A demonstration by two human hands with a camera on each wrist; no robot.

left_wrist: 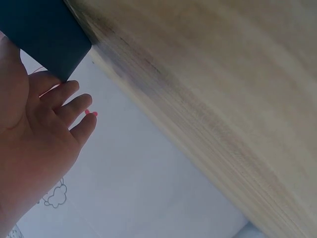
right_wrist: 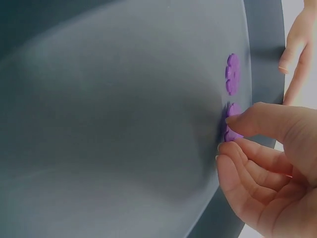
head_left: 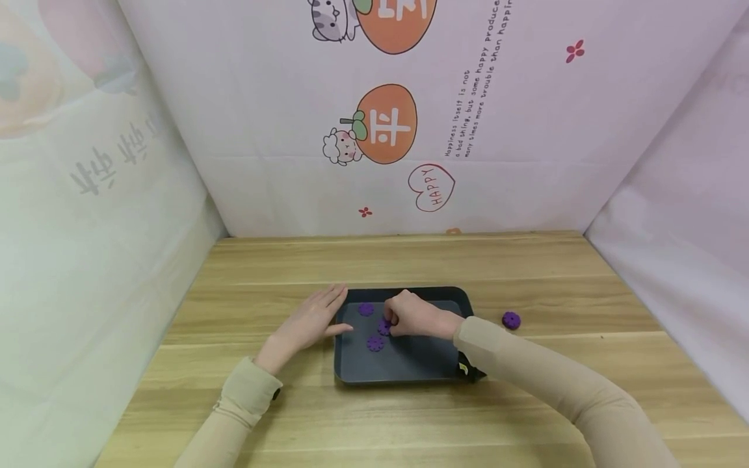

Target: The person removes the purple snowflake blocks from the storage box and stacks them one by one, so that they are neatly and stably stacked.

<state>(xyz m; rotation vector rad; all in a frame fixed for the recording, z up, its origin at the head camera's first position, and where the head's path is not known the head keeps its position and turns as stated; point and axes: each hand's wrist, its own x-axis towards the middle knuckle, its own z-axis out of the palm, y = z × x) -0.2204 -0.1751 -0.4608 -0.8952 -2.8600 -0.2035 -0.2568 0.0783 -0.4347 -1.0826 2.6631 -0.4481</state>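
Observation:
A dark grey rectangular tray [head_left: 404, 370] lies on the wooden table. My left hand [head_left: 313, 320] rests along its left rim, fingers straight and thumb reaching over the edge; in the left wrist view, that hand [left_wrist: 44, 129] is beside the tray's dark corner [left_wrist: 54, 34]. Inside the tray, my right hand [head_left: 412, 315] pinches a purple notched disc [head_left: 383, 326] between thumb and fingers. The right wrist view shows this disc [right_wrist: 233, 130] partly hidden behind the thumb. Two more purple notched discs lie on the tray floor, a back disc [head_left: 365, 309] and a front disc [head_left: 375, 344].
Right of the tray, another purple notched disc [head_left: 512, 320] sits on the table [head_left: 562, 390]. A black object [head_left: 470, 369] with a yellow-green mark shows below the right sleeve, by the tray's right front corner. Printed white cloth [head_left: 281, 130] walls the table's back and sides.

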